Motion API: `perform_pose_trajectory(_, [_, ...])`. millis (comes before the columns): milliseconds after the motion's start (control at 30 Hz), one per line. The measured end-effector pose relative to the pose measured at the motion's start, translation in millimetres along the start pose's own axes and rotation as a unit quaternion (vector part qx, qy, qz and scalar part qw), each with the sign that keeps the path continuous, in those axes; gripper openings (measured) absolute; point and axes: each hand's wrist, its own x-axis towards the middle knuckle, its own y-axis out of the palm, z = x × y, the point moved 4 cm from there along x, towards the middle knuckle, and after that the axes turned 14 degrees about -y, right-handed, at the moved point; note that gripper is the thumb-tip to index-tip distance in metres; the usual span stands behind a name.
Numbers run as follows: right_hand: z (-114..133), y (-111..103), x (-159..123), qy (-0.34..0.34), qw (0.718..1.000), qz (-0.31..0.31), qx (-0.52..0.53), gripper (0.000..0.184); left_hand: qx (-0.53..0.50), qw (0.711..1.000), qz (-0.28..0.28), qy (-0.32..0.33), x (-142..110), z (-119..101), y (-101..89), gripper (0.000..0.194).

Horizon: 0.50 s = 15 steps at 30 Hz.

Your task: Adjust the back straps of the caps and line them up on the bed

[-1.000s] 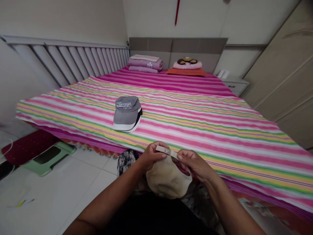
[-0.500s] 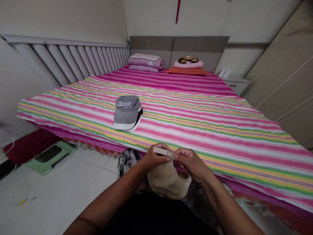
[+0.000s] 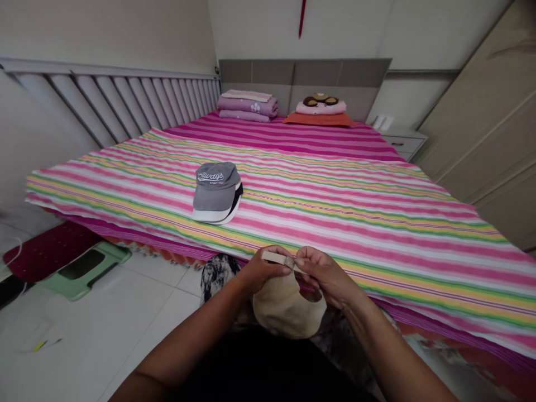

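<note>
A beige baseball cap (image 3: 287,307) hangs from both hands over my lap, its rear opening and back strap facing up. My left hand (image 3: 264,269) is closed on the strap (image 3: 274,257) beside its metal buckle (image 3: 290,262). On the other side of the buckle, my right hand (image 3: 322,273) pinches the strap end between thumb and fingers. Ahead and to the left, a grey cap (image 3: 215,187) with white lettering lies on the bed, stacked over other caps with white and black showing at the brim.
A striped sheet (image 3: 355,206) covers the bed. Folded purple bedding (image 3: 247,106) and a pink pillow on an orange cloth (image 3: 318,119) sit by the headboard (image 3: 272,72). A green stool (image 3: 84,273) stands on the tiled floor at left, a white nightstand (image 3: 404,144) at far right.
My right hand has shifted slightly left and up at the buckle, and the buckle has turned a little. The cap stays in both hands. The view has moved slightly.
</note>
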Motion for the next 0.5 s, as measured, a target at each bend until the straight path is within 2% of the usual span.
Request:
perform_pose_trajectory(133, [1,-6,1,-0.009,1.000,-0.018,-0.015,0.028,-0.042,0.994,0.098,-0.036,-3,-7,1.5,0.043])
perform_pose_trajectory(200, [3,-6,1,-0.010,1.000,-0.007,-0.013,0.028,-0.048,0.991,0.121,-0.043,-4,-13,2.4,0.048])
perform_pose_trajectory(300, [7,-6,1,-0.017,1.000,0.014,-0.014,0.029,-0.032,0.993,0.094,-0.069,-2,-17,0.9,0.036])
perform_pose_trajectory(400, [11,-6,0,-0.028,0.999,0.018,-0.024,0.030,-0.005,0.990,0.063,-0.129,2,-15,-2.2,0.027])
perform_pose_trajectory(500, [11,-5,-2,-0.036,0.999,0.011,-0.025,0.030,0.021,0.981,0.083,-0.174,3,-13,-3.7,0.028])
